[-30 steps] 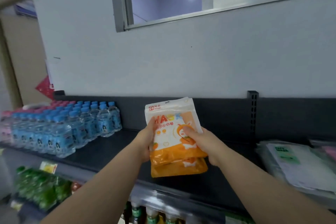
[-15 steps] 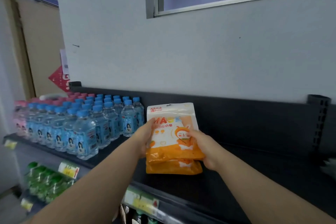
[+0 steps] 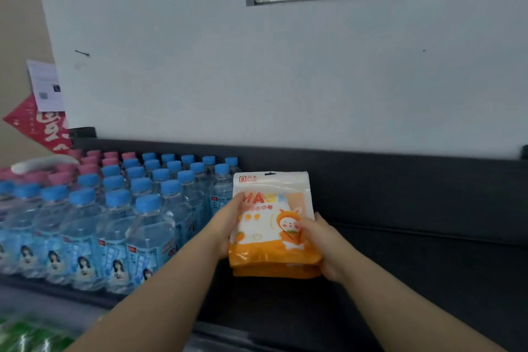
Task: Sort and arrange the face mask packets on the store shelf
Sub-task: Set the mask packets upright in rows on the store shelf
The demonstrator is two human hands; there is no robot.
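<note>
A small stack of orange-and-white face mask packets (image 3: pixel 273 226) stands upright over the black store shelf (image 3: pixel 414 280), its lower edge close to the shelf surface. A cartoon rabbit and the word MASK show on the front packet; a second orange packet peeks out below it. My left hand (image 3: pixel 225 226) grips the stack's left edge, thumb on the front. My right hand (image 3: pixel 323 240) grips the right edge, thumb over the rabbit. The stack is just to the right of the water bottles.
Rows of blue-capped water bottles (image 3: pixel 137 220) fill the shelf's left part, with pink-capped ones (image 3: pixel 94 158) behind. A black back panel (image 3: pixel 371 180) runs along the white wall. Green items (image 3: pixel 31 334) sit on the shelf below, lower left.
Both hands have carried the packet stack leftward along the shelf, closer to the water bottles and lower. The view has turned left, so the packets at the right are out of sight.
</note>
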